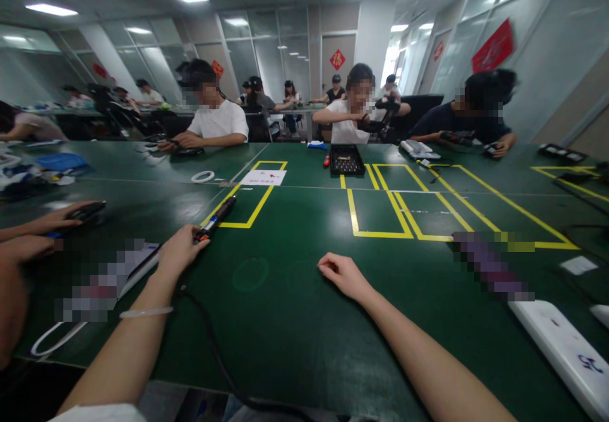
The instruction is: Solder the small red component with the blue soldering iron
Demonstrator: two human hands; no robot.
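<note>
L hand (183, 250) has fingers clamped round near end of slim, tube-shaped black tool (221, 212), which lies along L edge of yellow tape box (261, 207), prob. its marked spot. R hand (346, 275), on or just above smooth, shiny green table (280, 346): fingers curled together, nothing visible in them, prob. idle. Far R, white plastic bar (564, 346), rounded corners.

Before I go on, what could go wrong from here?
The black cable runs close to the left forearm and over the near edge of the table; a sweep of that arm might snag it. The slim dark tool in the left hand could roll if set down loose. A neighbour's hand is also out at left, so bumping is possible.
</note>
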